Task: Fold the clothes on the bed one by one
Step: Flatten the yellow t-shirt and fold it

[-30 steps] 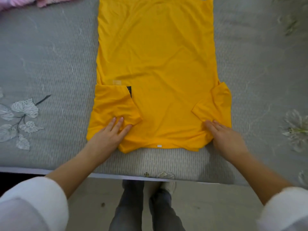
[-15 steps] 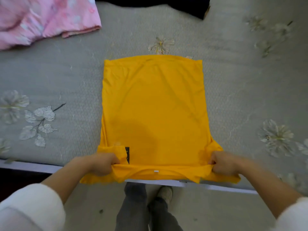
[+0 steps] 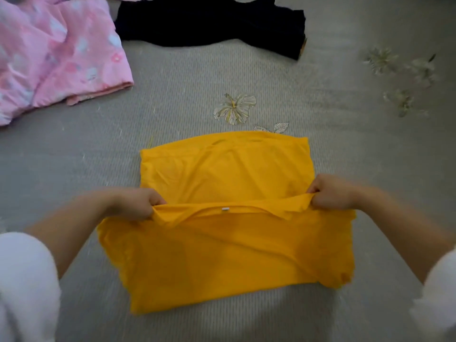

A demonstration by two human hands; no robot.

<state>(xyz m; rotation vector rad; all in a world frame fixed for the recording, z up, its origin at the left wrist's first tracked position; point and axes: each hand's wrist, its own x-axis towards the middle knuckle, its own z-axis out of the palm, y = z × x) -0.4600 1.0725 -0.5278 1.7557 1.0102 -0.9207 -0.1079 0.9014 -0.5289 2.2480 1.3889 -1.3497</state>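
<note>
A yellow T-shirt (image 3: 222,255) lies on the grey bed, its sleeves folded in. My left hand (image 3: 138,203) grips its collar end at the left corner. My right hand (image 3: 330,192) grips the same end at the right corner. Both hold that edge raised above the shirt's middle, so the near half is doubled over towards the far hem (image 3: 227,141). A small white label shows at the neckline between my hands.
A pink flowered garment (image 3: 54,55) lies crumpled at the far left. A dark navy garment (image 3: 212,21) is spread at the far middle. The grey bedcover (image 3: 370,144) has embroidered flowers.
My hands went from pressing the sleeves flat to gripping the collar-end corners, then lifted that edge and carried it away from me over the shirt. The camera view shifted up the bed.
</note>
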